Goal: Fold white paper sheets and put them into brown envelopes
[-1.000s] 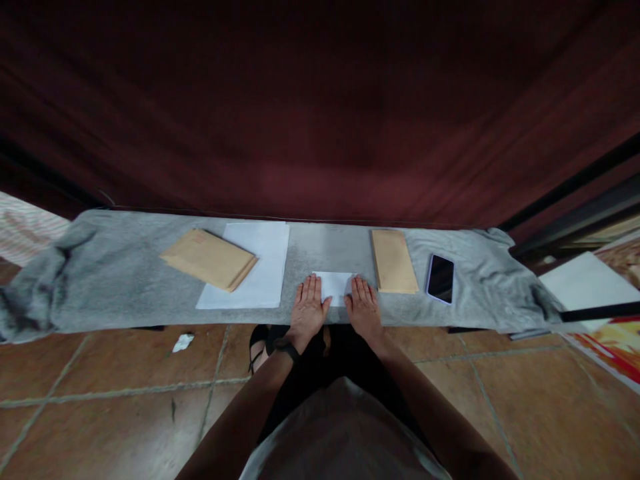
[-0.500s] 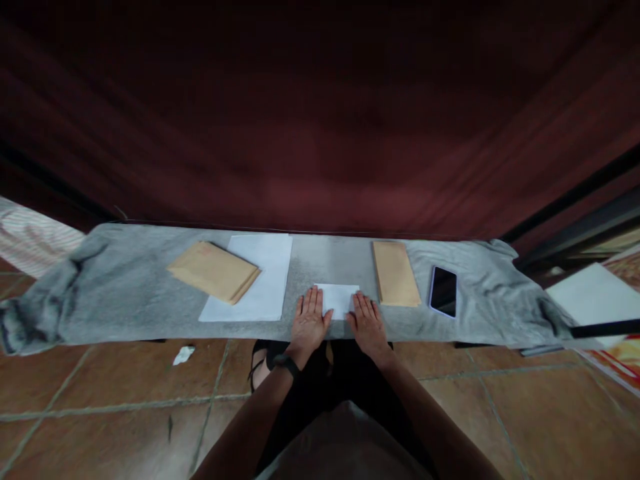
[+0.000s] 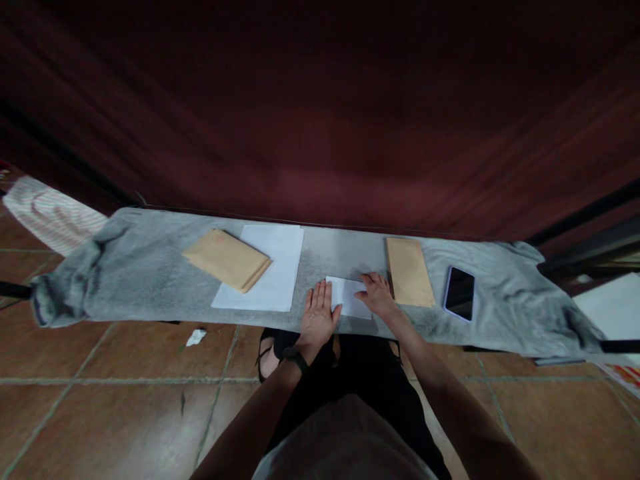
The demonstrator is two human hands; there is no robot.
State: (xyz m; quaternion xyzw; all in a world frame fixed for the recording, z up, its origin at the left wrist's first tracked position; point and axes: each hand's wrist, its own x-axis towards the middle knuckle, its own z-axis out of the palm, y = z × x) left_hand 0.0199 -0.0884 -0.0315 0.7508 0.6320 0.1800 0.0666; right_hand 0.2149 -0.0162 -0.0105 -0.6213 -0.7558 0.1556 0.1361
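A small white sheet of paper, seemingly folded [image 3: 353,308], lies flat near the front edge of the grey cloth. Its left strip looks brighter than the rest. My left hand [image 3: 319,317] rests flat on its left edge, fingers straight and pointing away from me. At the right side of the paper is my right hand [image 3: 379,295], turned sideways, its thumb stretched across the paper and apart from the bent fingers. Part of the paper's right edge is hidden beneath it. Just right of that hand lies a brown envelope or stack of them [image 3: 411,273].
On the left, brown envelopes [image 3: 227,260] overlap larger white sheets [image 3: 280,267]. A phone [image 3: 459,293] lies to the right on the grey cloth [image 3: 150,280]. Behind rises a dark red panel [image 3: 320,147]. A white scrap [image 3: 196,337] is on the tiled floor.
My right hand has lifted from lying straight at the paper's right edge and turned to point left over its upper right. My left hand stays flat. The whole view has shifted slightly.
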